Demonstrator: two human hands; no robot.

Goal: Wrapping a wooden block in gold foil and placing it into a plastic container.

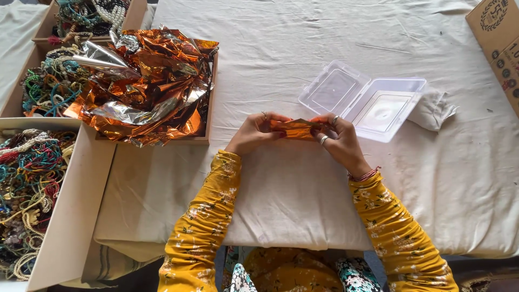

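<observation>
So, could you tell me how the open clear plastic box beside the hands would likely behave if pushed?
The clear plastic box looks thin-walled and empty, so probably light and easily slid across the white cloth. Its hinged lid lies flat open, so it may flap or fold when lifted.

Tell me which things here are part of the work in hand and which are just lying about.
In use: left hand, right hand, small folded orange foil piece, open clear plastic box.
Lying about: tray of crumpled foil sheets, boxes of beaded necklaces, cardboard box.

Bare cloth [303, 184] around; open plastic case [363, 100] just beyond.
</observation>
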